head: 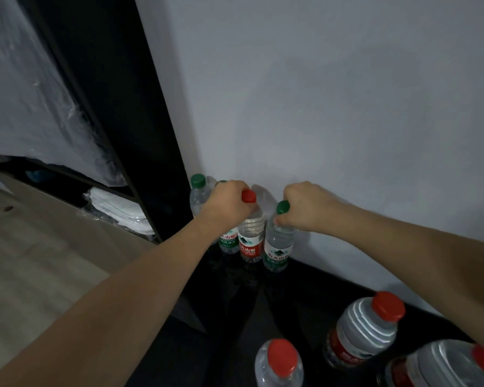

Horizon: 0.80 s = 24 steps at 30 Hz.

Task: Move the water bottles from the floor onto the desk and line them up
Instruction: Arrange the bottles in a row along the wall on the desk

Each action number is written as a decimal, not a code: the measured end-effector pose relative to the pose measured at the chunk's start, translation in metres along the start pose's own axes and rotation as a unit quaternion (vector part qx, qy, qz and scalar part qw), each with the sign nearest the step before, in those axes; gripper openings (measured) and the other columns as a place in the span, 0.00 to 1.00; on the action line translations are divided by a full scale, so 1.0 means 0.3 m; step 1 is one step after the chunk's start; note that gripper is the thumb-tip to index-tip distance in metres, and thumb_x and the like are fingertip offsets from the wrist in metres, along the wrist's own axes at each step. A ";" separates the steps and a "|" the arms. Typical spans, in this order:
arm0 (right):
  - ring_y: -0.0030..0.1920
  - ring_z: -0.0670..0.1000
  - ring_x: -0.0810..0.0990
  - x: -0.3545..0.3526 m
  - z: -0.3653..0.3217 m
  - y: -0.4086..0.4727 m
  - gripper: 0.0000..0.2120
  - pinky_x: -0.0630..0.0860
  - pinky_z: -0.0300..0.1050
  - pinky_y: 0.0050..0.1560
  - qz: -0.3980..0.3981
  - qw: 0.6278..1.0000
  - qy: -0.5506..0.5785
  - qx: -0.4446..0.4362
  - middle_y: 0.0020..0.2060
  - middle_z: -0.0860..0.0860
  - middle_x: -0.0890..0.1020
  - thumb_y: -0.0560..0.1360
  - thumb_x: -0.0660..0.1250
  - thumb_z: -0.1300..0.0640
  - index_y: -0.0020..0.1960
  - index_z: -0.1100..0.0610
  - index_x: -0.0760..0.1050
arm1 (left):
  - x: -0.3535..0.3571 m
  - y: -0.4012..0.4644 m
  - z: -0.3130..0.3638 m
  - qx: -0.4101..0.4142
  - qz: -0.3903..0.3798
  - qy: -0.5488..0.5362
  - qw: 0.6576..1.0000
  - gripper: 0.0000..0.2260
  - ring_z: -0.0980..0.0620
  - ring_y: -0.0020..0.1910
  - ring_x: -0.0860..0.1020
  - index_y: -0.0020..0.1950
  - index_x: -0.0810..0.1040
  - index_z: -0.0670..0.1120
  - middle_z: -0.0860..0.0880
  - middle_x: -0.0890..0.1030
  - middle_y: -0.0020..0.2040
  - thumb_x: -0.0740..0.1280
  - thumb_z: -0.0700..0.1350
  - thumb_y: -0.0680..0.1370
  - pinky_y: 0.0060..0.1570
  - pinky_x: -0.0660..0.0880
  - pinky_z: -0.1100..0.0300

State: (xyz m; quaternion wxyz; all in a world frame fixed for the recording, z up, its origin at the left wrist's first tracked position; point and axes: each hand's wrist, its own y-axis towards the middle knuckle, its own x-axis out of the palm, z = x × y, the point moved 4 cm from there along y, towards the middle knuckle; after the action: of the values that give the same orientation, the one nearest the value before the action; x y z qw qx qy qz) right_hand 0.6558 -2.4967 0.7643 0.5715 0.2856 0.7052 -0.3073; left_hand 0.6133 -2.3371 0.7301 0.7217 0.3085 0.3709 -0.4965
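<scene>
At the foot of the grey wall (347, 107), left of the bottle cluster, a black shelf unit (118, 107) holds folded white cloth (118, 208). A green-capped bottle (197, 191) stands against the wall. The left hand (229, 202) curls round the necks of a green-labelled bottle (228, 241) and a red-capped bottle (250, 236). The right hand (308, 205) pinches the neck of another green-capped bottle (278, 247). Three large red-capped bottles (366, 328) stand nearer the viewer, right of the cluster.

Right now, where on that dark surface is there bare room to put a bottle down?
Bare dark surface lies between the small bottles at the wall and the big red-capped bottles nearer the camera. Crowded at the corner: left hand and right hand grip bottles there.
</scene>
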 end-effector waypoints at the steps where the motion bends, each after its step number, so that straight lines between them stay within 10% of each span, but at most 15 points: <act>1: 0.36 0.51 0.74 0.001 0.001 0.002 0.17 0.64 0.42 0.28 0.002 1.000 0.006 0.000 0.36 0.52 0.74 0.72 0.72 0.47 0.37 0.56 0.69 | 0.000 -0.003 -0.002 0.002 0.003 -0.001 1.000 0.10 0.49 0.43 0.80 0.51 0.82 0.45 0.47 0.82 0.43 0.74 0.46 0.72 0.41 0.78 0.57; 12: 0.42 0.55 0.75 0.049 0.000 0.005 0.16 0.67 0.44 0.39 0.027 1.000 0.008 -0.002 0.43 0.54 0.74 0.77 0.68 0.45 0.47 0.56 0.67 | 0.010 -0.004 0.013 -0.025 0.017 0.004 1.000 0.07 0.49 0.39 0.78 0.44 0.78 0.45 0.47 0.79 0.39 0.72 0.47 0.73 0.32 0.70 0.60; 24: 0.70 0.56 0.69 -0.076 0.045 -0.344 0.31 0.65 0.46 0.67 0.077 0.996 0.049 -0.010 0.71 0.58 0.70 0.79 0.66 0.50 0.76 0.60 0.61 | -0.101 -0.323 0.173 0.040 0.116 -0.008 0.992 0.25 0.40 0.53 0.80 0.75 0.66 0.42 0.39 0.77 0.66 0.64 0.52 0.81 0.53 0.78 0.50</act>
State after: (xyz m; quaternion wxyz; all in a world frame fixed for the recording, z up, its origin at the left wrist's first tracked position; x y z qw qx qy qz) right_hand 0.5908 -2.5752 0.7956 0.5610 0.3482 0.7115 -0.2403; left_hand 0.5265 -2.3951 0.7758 0.7642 0.3744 0.3063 -0.4266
